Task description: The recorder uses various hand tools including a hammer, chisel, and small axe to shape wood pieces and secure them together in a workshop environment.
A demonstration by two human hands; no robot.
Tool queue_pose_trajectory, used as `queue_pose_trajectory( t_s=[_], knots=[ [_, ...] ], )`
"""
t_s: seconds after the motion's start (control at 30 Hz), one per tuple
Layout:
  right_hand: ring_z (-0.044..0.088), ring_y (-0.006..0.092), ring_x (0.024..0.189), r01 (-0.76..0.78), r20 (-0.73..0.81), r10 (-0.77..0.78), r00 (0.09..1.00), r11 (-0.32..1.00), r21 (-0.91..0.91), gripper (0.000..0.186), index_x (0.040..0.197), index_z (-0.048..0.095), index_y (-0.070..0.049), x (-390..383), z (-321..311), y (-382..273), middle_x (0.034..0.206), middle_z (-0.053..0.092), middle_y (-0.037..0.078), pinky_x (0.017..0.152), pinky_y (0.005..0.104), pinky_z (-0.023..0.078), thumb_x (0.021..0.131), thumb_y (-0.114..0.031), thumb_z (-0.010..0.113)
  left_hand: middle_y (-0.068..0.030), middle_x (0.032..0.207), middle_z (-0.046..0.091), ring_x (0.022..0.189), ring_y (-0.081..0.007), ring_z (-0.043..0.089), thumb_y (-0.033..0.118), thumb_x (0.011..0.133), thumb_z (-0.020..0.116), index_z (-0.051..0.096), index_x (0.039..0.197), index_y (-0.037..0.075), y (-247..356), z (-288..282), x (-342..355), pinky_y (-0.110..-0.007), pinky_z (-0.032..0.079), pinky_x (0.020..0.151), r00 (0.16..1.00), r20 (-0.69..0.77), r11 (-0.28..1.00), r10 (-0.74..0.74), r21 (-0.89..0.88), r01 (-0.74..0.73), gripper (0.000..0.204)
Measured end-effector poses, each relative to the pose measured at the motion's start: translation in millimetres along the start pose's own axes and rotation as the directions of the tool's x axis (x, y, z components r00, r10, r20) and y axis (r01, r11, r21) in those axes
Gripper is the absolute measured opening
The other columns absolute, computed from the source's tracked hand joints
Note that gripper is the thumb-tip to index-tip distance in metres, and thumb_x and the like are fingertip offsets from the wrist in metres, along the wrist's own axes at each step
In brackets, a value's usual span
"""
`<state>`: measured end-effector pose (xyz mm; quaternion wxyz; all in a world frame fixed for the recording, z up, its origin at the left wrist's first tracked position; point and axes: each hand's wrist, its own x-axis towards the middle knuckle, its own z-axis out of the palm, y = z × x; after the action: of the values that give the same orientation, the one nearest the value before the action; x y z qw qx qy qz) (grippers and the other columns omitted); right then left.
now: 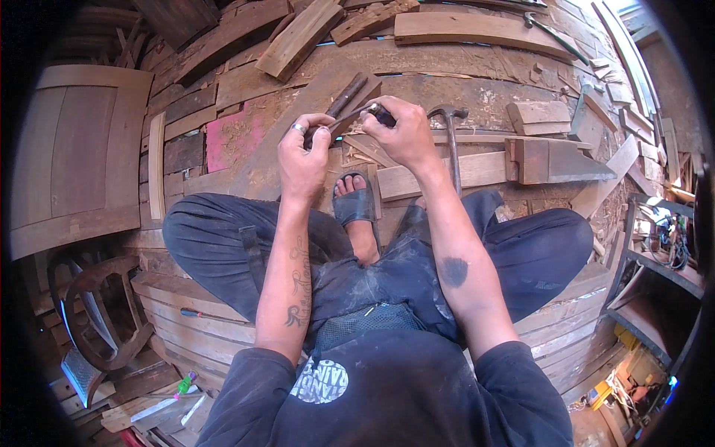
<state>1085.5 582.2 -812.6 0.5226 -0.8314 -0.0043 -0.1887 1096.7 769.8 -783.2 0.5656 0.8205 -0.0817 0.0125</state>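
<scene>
My left hand (304, 158), with a ring on one finger, is closed at the left end of a thin narrow-bladed tool (348, 118). My right hand (406, 134) grips the same tool by its dark handle end. The blade spans the gap between both hands; its exact kind is unclear. Behind my left fingers a dark wooden rod (348, 93) lies slanted on a board (264, 145); whether my left hand touches it is hidden. To the right of my right hand rests a claw hammer (451, 138), its head away from me.
Planks (469, 30) and offcuts (538, 117) lie across the dusty wooden floor. A dark pointed block (555, 162) sits at the right, and a green-handled hammer (558, 39) lies farther off. A panelled door (82, 149) stands at left, above a wooden chair frame (112, 313).
</scene>
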Motion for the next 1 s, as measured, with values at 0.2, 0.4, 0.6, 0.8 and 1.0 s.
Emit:
queue_pose_trajectory(
  t_s=[0.2, 0.4, 0.6, 0.8, 1.0],
  knots=[
    [0.067, 0.0318, 0.074, -0.009, -0.001, 0.009, 1.000, 0.999, 0.043, 0.024, 0.091, 0.072, 0.000, -3.0, 5.6, 4.6, 0.081, 0.067, 0.016, 0.069, 0.0395, 0.053, 0.082, -0.022, 0.072, -0.0049, 0.081, 0.067, 0.074, -0.0101, 0.060, 0.008, 0.091, 0.058, 0.067, 0.099, -0.001, 3.7, -0.8, -0.4, -0.026, 0.049, 0.071, 1.000, 0.002, 1.000, -0.007, 0.025, 0.007, 0.015],
    [0.067, 0.0320, 0.078, 0.031, -0.062, -0.029, 0.998, 0.999, 0.040, 0.023, 0.092, 0.072, 0.000, -4.0, 12.3, 10.3, 0.084, 0.066, 0.016, 0.070, 0.0395, 0.053, 0.082, -0.020, 0.073, -0.0045, 0.080, 0.066, 0.073, -0.0089, 0.059, 0.008, 0.090, 0.060, 0.064, 0.099, -0.001, 4.9, -1.0, -0.3, -0.025, 0.049, 0.069, 1.000, -0.006, 1.000, -0.018, 0.021, 0.018, 0.013],
    [0.066, 0.0246, 0.072, 0.084, -0.110, -0.081, 0.991, 0.996, 0.022, 0.021, 0.092, 0.070, 0.001, -3.4, 14.4, 14.4, 0.081, 0.066, 0.013, 0.066, 0.0352, 0.052, 0.082, -0.018, 0.074, -0.0040, 0.079, 0.065, 0.071, -0.0087, 0.058, 0.009, 0.089, 0.061, 0.064, 0.098, -0.001, 3.4, -0.5, 0.8, -0.026, 0.048, 0.067, 1.000, -0.022, 0.999, -0.014, 0.028, 0.015, 0.013],
    [0.066, 0.0275, 0.073, 0.047, -0.096, -0.043, 0.994, 0.998, 0.041, 0.020, 0.090, 0.070, 0.000, -4.2, 14.6, 12.9, 0.081, 0.066, 0.014, 0.067, 0.0372, 0.052, 0.082, -0.018, 0.074, -0.0037, 0.077, 0.063, 0.069, -0.0087, 0.056, 0.009, 0.089, 0.061, 0.063, 0.098, 0.000, 1.1, -0.2, 0.7, -0.026, 0.047, 0.065, 1.000, -0.028, 0.999, -0.012, 0.031, 0.013, 0.013],
    [0.066, 0.0242, 0.070, 0.072, -0.100, -0.070, 0.993, 0.997, 0.022, 0.021, 0.091, 0.071, 0.000, -3.4, 14.5, 12.2, 0.080, 0.066, 0.013, 0.065, 0.0356, 0.052, 0.083, -0.019, 0.074, -0.0027, 0.075, 0.061, 0.068, -0.0090, 0.055, 0.008, 0.089, 0.060, 0.063, 0.098, 0.000, 1.6, -0.2, 0.7, -0.026, 0.046, 0.065, 0.999, -0.032, 0.999, -0.012, 0.045, 0.013, 0.012]
  ],
)
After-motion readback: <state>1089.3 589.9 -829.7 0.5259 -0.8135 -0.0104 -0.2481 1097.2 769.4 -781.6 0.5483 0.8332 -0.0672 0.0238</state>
